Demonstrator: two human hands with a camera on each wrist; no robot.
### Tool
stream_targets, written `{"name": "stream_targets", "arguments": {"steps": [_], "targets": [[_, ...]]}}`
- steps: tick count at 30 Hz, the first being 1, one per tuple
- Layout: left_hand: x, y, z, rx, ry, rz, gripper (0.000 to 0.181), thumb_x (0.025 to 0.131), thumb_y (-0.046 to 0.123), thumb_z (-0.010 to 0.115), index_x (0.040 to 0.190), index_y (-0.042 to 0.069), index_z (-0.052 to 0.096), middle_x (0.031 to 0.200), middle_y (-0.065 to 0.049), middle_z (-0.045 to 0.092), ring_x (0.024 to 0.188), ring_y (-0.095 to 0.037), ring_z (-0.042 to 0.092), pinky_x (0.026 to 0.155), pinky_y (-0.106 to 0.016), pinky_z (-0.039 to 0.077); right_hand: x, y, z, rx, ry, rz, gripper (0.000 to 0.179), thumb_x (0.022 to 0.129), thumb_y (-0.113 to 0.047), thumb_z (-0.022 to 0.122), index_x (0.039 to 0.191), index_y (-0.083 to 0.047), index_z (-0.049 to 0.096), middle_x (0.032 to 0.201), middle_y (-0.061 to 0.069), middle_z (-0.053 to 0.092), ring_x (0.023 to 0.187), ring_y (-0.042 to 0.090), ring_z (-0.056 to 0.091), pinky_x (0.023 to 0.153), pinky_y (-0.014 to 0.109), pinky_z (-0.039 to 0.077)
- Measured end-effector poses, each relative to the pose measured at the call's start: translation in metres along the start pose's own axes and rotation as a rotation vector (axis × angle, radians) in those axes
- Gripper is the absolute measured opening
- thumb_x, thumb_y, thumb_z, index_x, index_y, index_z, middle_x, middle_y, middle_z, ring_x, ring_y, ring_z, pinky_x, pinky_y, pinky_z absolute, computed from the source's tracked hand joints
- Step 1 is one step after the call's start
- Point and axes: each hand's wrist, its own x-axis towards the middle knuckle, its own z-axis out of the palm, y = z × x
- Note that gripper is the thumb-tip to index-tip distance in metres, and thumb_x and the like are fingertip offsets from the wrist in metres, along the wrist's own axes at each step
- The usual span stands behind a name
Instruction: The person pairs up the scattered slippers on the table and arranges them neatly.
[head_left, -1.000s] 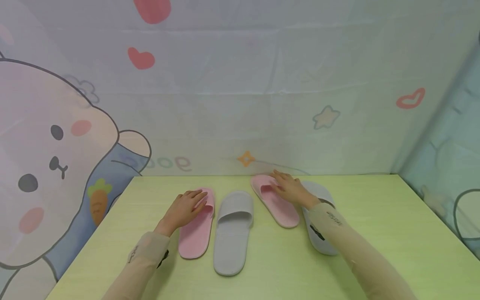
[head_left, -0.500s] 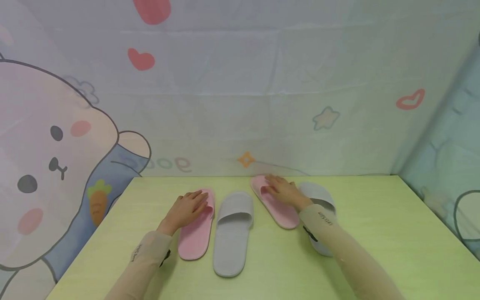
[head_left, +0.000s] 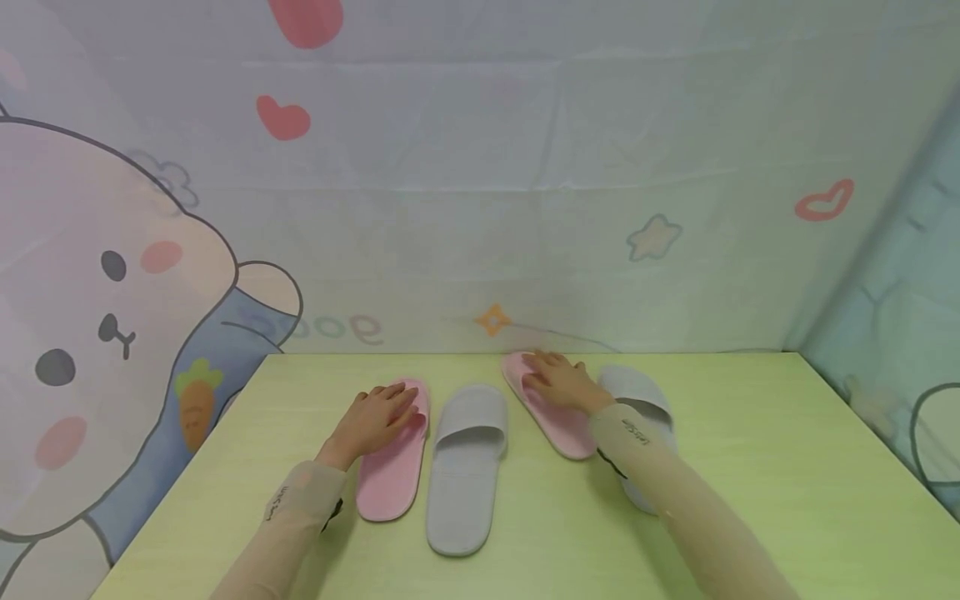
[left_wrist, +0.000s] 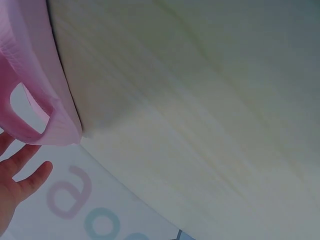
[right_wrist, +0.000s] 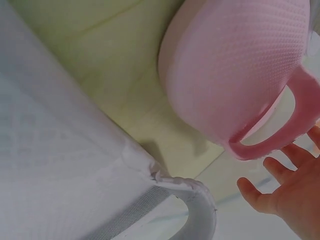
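Pink slippers lie toes toward the desk's back edge; left hand and right hand, fingers spread, are at the straps, likely the easiest part to grip.

Pale cartoon-printed backdrop behind a yellow-green table

Table, pale yellow-green, beneath left hand and right hand. Backdrop, pale grey cloth, creased, upright beyond both hands. Cartoon animal, printed, pink-cheeked, blue-clothed, left of left hand; carrot, orange, green-topped, on the blue clothing. Lettering, pastel, faint, beyond and left of left hand. Solid heart, red, high above left hand. Four-pointed star, orange, beyond and between both hands. Outlined star and outlined heart, beyond and right of right hand.
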Motion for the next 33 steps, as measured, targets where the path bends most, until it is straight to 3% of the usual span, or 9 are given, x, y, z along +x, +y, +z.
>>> {"name": "stream_targets", "arguments": {"steps": [5, 12, 21, 26, 33], "targets": [[0.000, 0.001, 0.000, 0.000, 0.008, 0.005, 0.042, 0.091, 0.036, 0.044, 0.126, 0.013, 0.052, 0.128, -0.016, 0.051, 0.114, -0.036, 0.049, 0.089, -0.055, 0.036, 0.002, 0.000, 0.002, -0.032, -0.015, 0.004, 0.053, 0.092, -0.049, 0.028, 0.139, -0.024, 0.030, 0.146, 0.014, 0.025, 0.133, 0.041, 0.021, 0.091, 0.074, 0.011], [0.001, 0.002, -0.001, 0.041, 0.024, 0.029, 0.041, 0.091, 0.035, 0.045, 0.124, 0.013, 0.053, 0.126, -0.016, 0.053, 0.111, -0.035, 0.051, 0.087, -0.054, 0.037, 0.001, -0.010, -0.001, -0.113, -0.021, 0.042, 0.045, 0.094, -0.036, 0.035, 0.135, -0.018, 0.037, 0.146, 0.014, 0.027, 0.129, 0.041, 0.028, 0.094, 0.071, 0.015], [0.002, 0.004, 0.000, 0.099, 0.054, 0.057, 0.034, 0.090, 0.033, 0.046, 0.117, 0.014, 0.056, 0.118, -0.014, 0.057, 0.102, -0.033, 0.053, 0.079, -0.052, 0.040, -0.003, -0.014, -0.008, -0.133, -0.023, 0.020, 0.045, 0.092, -0.039, 0.041, 0.130, -0.015, 0.042, 0.143, 0.014, 0.032, 0.116, 0.042, 0.036, 0.089, 0.071, 0.021], [0.001, 0.005, 0.000, 0.119, 0.068, 0.076, 0.027, 0.090, 0.032, 0.048, 0.110, 0.016, 0.056, 0.112, -0.012, 0.059, 0.096, -0.032, 0.055, 0.074, -0.050, 0.041, -0.004, -0.010, -0.005, -0.129, -0.029, 0.019, 0.047, 0.089, -0.044, 0.044, 0.127, -0.017, 0.042, 0.141, 0.010, 0.036, 0.106, 0.037, 0.039, 0.087, 0.069, 0.024], [0.002, 0.006, 0.001, 0.128, 0.040, 0.058, 0.026, 0.090, 0.032, 0.047, 0.107, 0.016, 0.056, 0.112, -0.012, 0.059, 0.095, -0.032, 0.055, 0.073, -0.051, 0.042, -0.004, -0.007, -0.004, -0.137, -0.058, 0.021, 0.046, 0.086, -0.049, 0.047, 0.120, -0.019, 0.042, 0.137, 0.007, 0.043, 0.101, 0.036, 0.039, 0.086, 0.066, 0.027]]}}
